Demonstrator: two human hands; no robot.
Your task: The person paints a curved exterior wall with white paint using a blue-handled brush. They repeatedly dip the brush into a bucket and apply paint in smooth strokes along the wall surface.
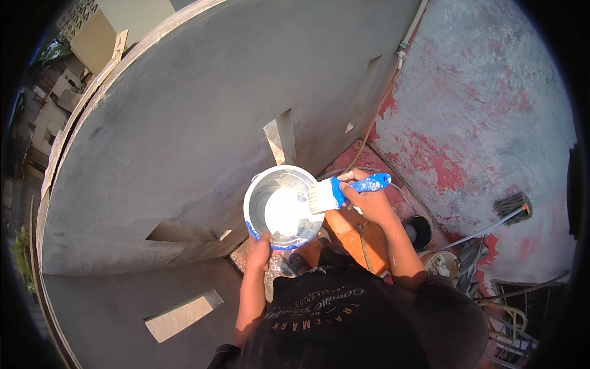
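The brush point(337, 192) is at the right edge of the bucket point(251, 206), its pale bristles overlapping the rim from this view; whether they touch it, I cannot tell. The right hand point(364, 202) has its grip closed around the blue handle. The bucket, with white paint point(284, 212) inside, is held up by the left hand point(259, 251), whose grip pinches the near left edge, thumb on the rim. Beyond stands a curved grey wall point(184, 111) with slots cut through it. To the right, a broom point(513, 208) slants before a peeling red-and-grey wall point(491, 104), near a paint-stained pail point(444, 264).
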